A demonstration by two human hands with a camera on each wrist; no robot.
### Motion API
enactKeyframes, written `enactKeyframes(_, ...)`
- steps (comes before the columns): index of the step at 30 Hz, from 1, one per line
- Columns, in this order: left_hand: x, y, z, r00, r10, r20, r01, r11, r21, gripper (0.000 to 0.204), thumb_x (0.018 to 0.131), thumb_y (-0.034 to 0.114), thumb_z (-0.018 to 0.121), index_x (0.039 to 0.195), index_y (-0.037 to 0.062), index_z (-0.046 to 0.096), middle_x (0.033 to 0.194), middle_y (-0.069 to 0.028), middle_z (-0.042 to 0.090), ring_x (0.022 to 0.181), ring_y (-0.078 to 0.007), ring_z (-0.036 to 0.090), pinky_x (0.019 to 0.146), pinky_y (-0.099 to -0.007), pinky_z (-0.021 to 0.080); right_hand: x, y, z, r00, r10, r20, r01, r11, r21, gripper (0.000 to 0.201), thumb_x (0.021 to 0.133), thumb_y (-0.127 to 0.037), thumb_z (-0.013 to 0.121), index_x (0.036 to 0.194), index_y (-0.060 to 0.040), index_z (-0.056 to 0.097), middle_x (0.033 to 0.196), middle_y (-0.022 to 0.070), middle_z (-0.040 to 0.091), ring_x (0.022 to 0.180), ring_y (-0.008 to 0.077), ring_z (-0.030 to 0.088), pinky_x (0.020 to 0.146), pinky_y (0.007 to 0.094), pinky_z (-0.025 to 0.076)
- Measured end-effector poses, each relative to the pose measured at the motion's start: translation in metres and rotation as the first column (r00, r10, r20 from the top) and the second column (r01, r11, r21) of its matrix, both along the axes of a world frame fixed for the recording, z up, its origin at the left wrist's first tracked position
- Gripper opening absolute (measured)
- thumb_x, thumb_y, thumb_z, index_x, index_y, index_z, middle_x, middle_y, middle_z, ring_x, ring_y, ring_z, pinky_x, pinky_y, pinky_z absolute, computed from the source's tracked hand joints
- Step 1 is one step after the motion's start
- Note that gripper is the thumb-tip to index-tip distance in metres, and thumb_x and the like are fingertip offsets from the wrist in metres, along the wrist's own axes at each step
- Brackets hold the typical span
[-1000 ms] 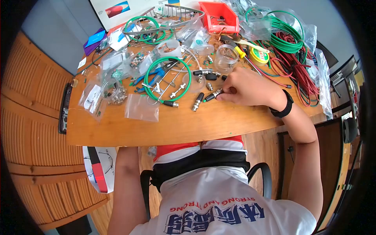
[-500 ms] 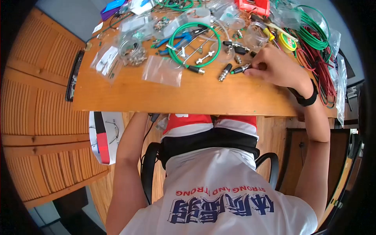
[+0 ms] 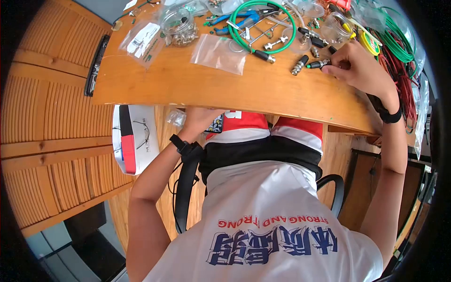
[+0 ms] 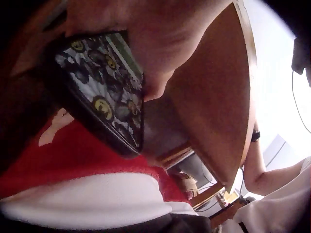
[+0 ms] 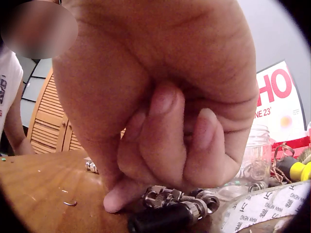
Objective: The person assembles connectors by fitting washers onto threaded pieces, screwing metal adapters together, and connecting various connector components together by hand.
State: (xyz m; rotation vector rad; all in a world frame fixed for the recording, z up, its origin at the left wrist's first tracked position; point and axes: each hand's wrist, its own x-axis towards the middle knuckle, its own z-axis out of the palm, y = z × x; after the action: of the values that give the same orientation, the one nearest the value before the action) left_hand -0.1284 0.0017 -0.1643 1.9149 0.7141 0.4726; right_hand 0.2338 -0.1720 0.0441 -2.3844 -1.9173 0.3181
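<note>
My left hand (image 3: 202, 118) holds a phone in a patterned case (image 3: 215, 124) over the lap, below the table's front edge. In the left wrist view the hand curls over the top of the phone (image 4: 102, 92), hiding that end. My right hand (image 3: 361, 69) rests on the table with curled fingers, thumb and forefinger at the end of a green-tipped BNC connector (image 3: 318, 64). Another connector (image 3: 299, 65) lies just left of it. From the right wrist, a black-bodied connector (image 5: 163, 217) with metal ends lies under the curled fingers (image 5: 163, 121).
A green coiled cable (image 3: 294, 33) surrounds part of some blue-handled pliers (image 3: 249, 21). Left of it lie a clear plastic bag (image 3: 219, 54) and a jar of connectors (image 3: 178, 28). Red and green cables (image 3: 399, 42) pile up at the right. A white bag (image 3: 141, 141) stands below.
The head view has tilted down and leftward, so the table sits higher and further right. My left hand and the phone have come into sight. My right hand stays at the same connector.
</note>
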Motion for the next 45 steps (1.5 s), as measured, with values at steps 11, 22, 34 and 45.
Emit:
enactKeyframes(11,0.0,-0.004,-0.007,0.999,-0.047,0.008,0.045,0.993,0.109,0.036,0.083,0.016,0.087,0.111,-0.0019,0.074,0.106,-0.0097,0.077,0.1,-0.0193,0.071,0.089,-0.0349,0.054,-0.002,-0.002,-0.008,0.979,0.205,-0.017,-0.196,0.953,0.23,0.038,0.088,-0.02,0.083,0.068,0.0045,0.062,0.059,0.0114,0.051,0.055,0.0209,0.047,0.055,0.0353,0.038)
enactKeyframes(22,-0.003,-0.011,0.0,0.997,-0.056,-0.051,0.055,0.998,-0.022,0.042,0.08,0.018,0.089,0.112,-0.0014,0.071,0.108,-0.0099,0.075,0.101,-0.02,0.07,0.09,-0.0359,0.054,-0.002,-0.002,-0.008,0.983,0.167,-0.078,-0.145,0.962,0.232,0.037,0.09,-0.025,0.081,0.074,0.0052,0.067,0.065,0.0152,0.059,0.06,0.023,0.054,0.058,0.0376,0.044)
enactKeyframes(34,-0.015,-0.002,-0.003,0.976,-0.1,-0.192,0.105,0.994,0.014,0.056,0.076,0.028,0.091,0.12,0.0016,0.069,0.114,-0.0126,0.074,0.106,-0.024,0.07,0.096,-0.0363,0.052,0.01,-0.002,-0.015,0.986,0.149,-0.076,-0.142,0.986,0.09,0.029,0.091,-0.024,0.082,0.085,-0.0025,0.064,0.075,0.0045,0.057,0.065,0.0143,0.051,0.057,0.0295,0.042)
enactKeyframes(45,-0.012,0.026,-0.045,0.984,-0.107,-0.145,0.115,0.992,0.049,0.046,0.084,0.028,0.081,0.12,0.0014,0.07,0.114,-0.0135,0.074,0.107,-0.0256,0.07,0.094,-0.0405,0.052,-0.004,-0.002,-0.004,0.98,0.169,-0.102,-0.152,0.977,0.152,0.032,0.09,-0.024,0.08,0.078,0.0041,0.071,0.064,0.0163,0.061,0.058,0.0237,0.055,0.058,0.0384,0.045)
